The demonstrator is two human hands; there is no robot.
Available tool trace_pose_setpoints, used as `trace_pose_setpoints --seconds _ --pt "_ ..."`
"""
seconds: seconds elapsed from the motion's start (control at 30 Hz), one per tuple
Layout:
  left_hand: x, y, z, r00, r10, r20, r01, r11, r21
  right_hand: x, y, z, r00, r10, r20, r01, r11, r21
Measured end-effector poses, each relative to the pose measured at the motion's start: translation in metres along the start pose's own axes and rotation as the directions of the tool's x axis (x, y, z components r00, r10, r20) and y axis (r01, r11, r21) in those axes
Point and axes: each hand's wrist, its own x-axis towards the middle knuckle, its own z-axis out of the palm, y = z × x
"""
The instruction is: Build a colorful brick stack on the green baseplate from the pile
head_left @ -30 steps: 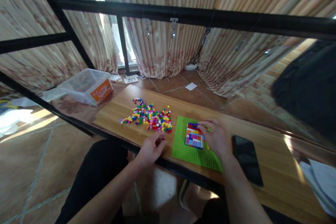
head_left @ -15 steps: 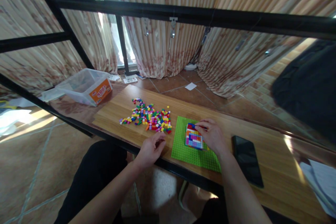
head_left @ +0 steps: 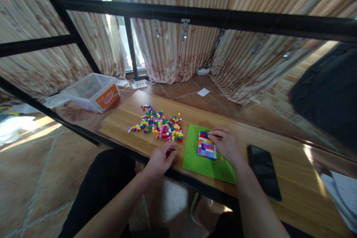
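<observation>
Looking down at the wooden surface [head_left: 290, 163], we've got a green baseplate [head_left: 192, 156] right of centre in the lower half of the frame, with a multicoloured brick build [head_left: 206, 147] sitting on it. Our right hand [head_left: 225, 145] is over the build's upper right part, fingertips at the dark blue and red bricks along its far edge. Can't tell if that grip has a loose brick in it, the fingers hide it.

Our left hand [head_left: 161, 159] rests near the surface's front edge, lower centre of the frame, fingers loosely curled, just below the big scatter of small colourful bricks [head_left: 161, 124]. We can't make out whether that grip has anything tucked inside.

There's a black phone [head_left: 264, 171] lying flat at lower right, beside our right forearm, and some papers [head_left: 341, 193] at the far right. Off at the left, past the surface's end, sits a clear plastic bin [head_left: 92, 91] with an orange label.
</observation>
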Motion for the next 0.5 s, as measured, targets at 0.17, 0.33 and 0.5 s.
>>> trace_pose_setpoints --seconds 0.17,0.33,0.5 --pt "-0.0005 0.0019 -0.0010 1.000 0.001 0.019 -0.001 1.000 -0.001 -0.0005 -0.0020 -0.0011 1.000 0.009 0.007 -0.009 1.000 0.001" --pt "0.0008 0.0019 -0.0004 1.000 -0.005 0.020 0.005 1.000 -0.005 -0.0019 -0.0026 0.0026 0.999 0.034 -0.030 -0.033 0.999 0.036" --pt "-0.0019 0.0044 -0.0023 1.000 -0.011 0.025 0.011 1.000 0.008 -0.0039 -0.0017 0.0071 0.994 0.067 -0.085 -0.057 0.992 0.115"
